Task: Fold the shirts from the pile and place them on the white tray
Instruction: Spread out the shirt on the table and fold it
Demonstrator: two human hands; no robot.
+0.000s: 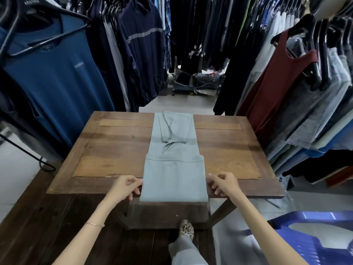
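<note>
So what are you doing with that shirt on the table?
A person is folding a grey-green shirt on the wooden table. The sleeves are already folded in and the near end is doubled over. The left hand and right hand pinch that folded part at its two sides.

The middle of the table is covered by the grey shirt, and part of its near edge is hidden by the cloth. To the right of the table, the blue chair is cut off by the picture's edge. The small print on the blue top hung left of the table cannot be read.
</note>
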